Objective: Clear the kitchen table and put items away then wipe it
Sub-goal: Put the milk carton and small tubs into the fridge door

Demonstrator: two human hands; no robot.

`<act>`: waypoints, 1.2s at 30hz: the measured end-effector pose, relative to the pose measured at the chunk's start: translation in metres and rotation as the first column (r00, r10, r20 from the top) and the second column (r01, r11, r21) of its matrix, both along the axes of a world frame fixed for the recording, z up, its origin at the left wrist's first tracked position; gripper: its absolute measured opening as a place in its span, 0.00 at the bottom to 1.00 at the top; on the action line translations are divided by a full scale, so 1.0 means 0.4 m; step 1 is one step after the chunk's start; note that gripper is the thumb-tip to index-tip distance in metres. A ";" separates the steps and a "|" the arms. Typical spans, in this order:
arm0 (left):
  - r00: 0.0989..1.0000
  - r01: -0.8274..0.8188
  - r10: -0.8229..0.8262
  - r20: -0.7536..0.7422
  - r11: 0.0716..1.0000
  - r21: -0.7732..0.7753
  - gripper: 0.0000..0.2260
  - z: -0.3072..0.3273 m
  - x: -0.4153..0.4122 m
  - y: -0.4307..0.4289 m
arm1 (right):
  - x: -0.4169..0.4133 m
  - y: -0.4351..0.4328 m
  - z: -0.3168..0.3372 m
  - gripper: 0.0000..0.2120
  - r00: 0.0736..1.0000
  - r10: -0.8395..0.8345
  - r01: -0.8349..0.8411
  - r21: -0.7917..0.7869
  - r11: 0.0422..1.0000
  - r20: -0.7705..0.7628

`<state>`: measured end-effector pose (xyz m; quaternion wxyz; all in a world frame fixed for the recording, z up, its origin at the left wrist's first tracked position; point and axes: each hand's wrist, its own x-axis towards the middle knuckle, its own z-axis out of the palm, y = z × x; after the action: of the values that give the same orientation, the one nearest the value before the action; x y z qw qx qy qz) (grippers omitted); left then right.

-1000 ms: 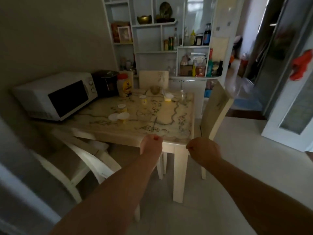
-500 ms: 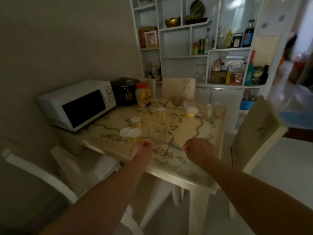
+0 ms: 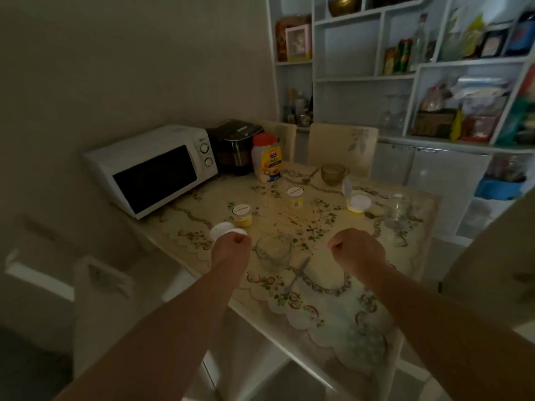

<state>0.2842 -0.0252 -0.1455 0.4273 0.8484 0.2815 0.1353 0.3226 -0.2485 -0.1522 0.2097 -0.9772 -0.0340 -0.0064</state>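
Left hand [image 3: 231, 250] and right hand [image 3: 356, 251] hang over the worktop [image 3: 333, 290], fingers [image 3: 238, 240] curled into empty fists; a clear glass [image 3: 273, 253] stands between them, nearer the left

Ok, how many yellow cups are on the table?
4 cups: one partly hidden by the left hand; one just behind it; one in the middle; one open, on the right.
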 end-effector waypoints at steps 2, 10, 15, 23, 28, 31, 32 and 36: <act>1.000 0.021 -0.021 0.010 1.000 -0.003 0.08 -0.007 0.047 0.010 | 0.043 0.009 -0.008 0.14 1.000 -0.010 0.010 0.005 1.000 0.005; 0.992 0.123 -0.121 -0.017 0.982 0.145 0.09 -0.027 0.315 0.096 | 0.271 0.070 -0.042 0.13 0.996 0.067 -0.063 0.066 0.996 -0.064; 0.977 0.210 -0.195 -0.084 0.951 0.229 0.08 -0.056 0.536 0.156 | 0.468 0.145 -0.074 0.15 0.983 -0.016 0.038 0.117 0.992 -0.181; 0.950 0.301 -0.265 -0.165 0.915 0.268 0.06 -0.157 0.765 0.256 | 0.711 0.271 -0.153 0.25 0.956 -0.070 0.109 0.125 0.986 -0.285; 0.953 0.288 -0.249 -0.170 0.920 0.266 0.08 -0.213 0.858 0.307 | 0.817 0.313 -0.185 0.32 0.945 -0.151 0.206 0.171 0.963 -0.290; 0.956 0.279 -0.245 -0.159 0.928 0.246 0.08 -0.244 0.908 0.330 | 0.888 0.327 -0.219 0.44 0.912 -0.204 0.286 0.196 0.938 -0.355; 0.957 0.277 -0.247 -0.150 0.930 0.240 0.08 -0.250 0.916 0.334 | 0.902 0.328 -0.224 0.46 0.907 -0.210 0.297 0.201 0.933 -0.366; 0.966 0.251 -0.231 -0.112 0.941 0.226 0.07 -0.292 0.950 0.366 | 0.964 0.344 -0.261 0.49 0.892 -0.219 0.310 0.182 0.933 -0.396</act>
<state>0.6643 0.1214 -0.2625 0.3236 0.9265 0.1751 0.0788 0.7080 -0.1110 -0.2565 0.3262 -0.9234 0.1414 0.1447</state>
